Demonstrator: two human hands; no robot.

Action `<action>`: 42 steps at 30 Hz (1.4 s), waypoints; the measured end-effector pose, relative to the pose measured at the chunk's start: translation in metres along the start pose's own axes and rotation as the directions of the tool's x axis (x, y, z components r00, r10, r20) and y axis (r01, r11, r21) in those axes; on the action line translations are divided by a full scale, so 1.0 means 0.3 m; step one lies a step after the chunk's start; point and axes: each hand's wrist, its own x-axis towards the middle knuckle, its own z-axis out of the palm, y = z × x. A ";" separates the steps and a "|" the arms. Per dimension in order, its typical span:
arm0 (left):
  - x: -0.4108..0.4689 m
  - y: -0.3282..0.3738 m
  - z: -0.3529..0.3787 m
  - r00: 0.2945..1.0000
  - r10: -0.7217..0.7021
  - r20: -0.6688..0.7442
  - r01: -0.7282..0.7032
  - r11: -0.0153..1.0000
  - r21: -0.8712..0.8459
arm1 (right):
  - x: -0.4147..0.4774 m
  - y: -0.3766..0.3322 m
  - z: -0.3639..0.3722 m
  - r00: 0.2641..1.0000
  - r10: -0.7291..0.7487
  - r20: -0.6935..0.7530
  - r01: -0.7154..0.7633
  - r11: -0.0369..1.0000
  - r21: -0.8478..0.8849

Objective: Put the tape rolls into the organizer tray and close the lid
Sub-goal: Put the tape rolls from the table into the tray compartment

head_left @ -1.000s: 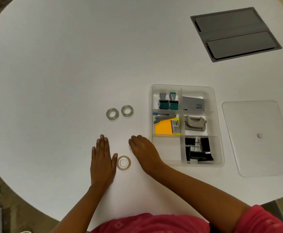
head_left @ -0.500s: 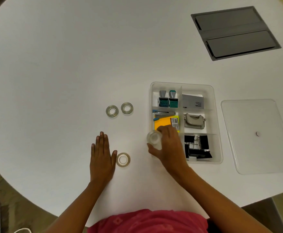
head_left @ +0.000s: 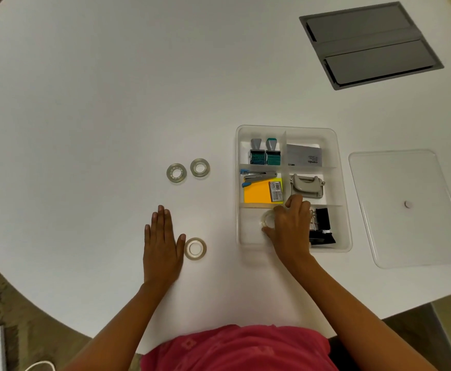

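Note:
A clear organizer tray (head_left: 342, 183) with dividers sits on the white table. My right hand (head_left: 290, 227) is over its near-left compartment, fingers shut on a clear tape roll (head_left: 267, 219) held low inside it. My left hand (head_left: 162, 242) lies flat and open on the table, its thumb beside another tape roll (head_left: 195, 249). Two more tape rolls lie farther back, one on the left (head_left: 176, 173) and one on the right (head_left: 200, 168). The clear lid (head_left: 411, 207) lies flat on the table right of the tray.
The tray's other compartments hold stamps (head_left: 264, 155), a stapler (head_left: 259, 176), yellow sticky notes (head_left: 256, 194), a hole punch (head_left: 307, 186), a card box (head_left: 303, 155) and black binder clips (head_left: 322, 228). A grey cable hatch (head_left: 370, 44) is set in the table, far right.
My right hand picked up a tape roll from the table near the left hand and carried it right, into the tray's near-left compartment. The left hand stayed flat.

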 end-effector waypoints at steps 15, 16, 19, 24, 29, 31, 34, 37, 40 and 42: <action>0.003 0.000 0.007 1.000 -0.012 0.002 0.012 0.999 -0.040 | -0.060 -0.145 -0.074 0.945 -0.249 -0.211 0.288 0.940 0.182; 0.003 0.000 0.007 1.000 -0.015 0.000 0.015 0.999 -0.050 | -0.077 -0.182 -0.073 0.909 -0.346 -0.231 0.396 0.890 0.224; 0.006 -0.001 0.005 1.000 -0.021 -0.008 0.020 0.997 -0.074 | -0.129 -0.282 -0.036 0.752 -0.634 -0.181 0.659 0.712 0.244; 0.005 -0.007 -0.003 0.999 -0.033 -0.014 0.030 0.988 -0.152 | -0.165 -0.391 0.028 0.661 -0.750 0.038 0.733 0.655 0.184; 0.008 -0.008 -0.002 0.999 -0.030 -0.034 0.024 0.988 -0.150 | -0.149 -0.400 0.039 0.665 -0.747 -0.008 0.734 0.650 0.196; 0.007 -0.002 -0.001 0.998 -0.028 -0.051 0.021 0.990 -0.138 | -0.140 -0.386 0.038 0.687 -0.726 -0.042 0.716 0.665 0.210; 0.006 0.008 -0.002 0.997 -0.035 -0.063 0.028 0.992 -0.120 | -0.128 -0.358 0.027 0.743 -0.669 0.003 0.648 0.721 0.243; 0.009 0.008 0.000 0.997 -0.034 -0.070 0.026 0.993 -0.119 | -0.118 -0.343 0.024 0.769 -0.616 0.171 0.603 0.788 0.127; 0.009 0.007 -0.001 0.997 -0.033 -0.072 0.024 0.992 -0.121 | -0.118 -0.348 0.026 0.778 -0.593 0.210 0.593 0.802 0.068; 0.009 0.009 -0.003 0.996 -0.038 -0.077 0.028 0.992 -0.126 | -0.118 -0.357 0.018 0.781 -0.592 0.199 0.596 0.802 0.043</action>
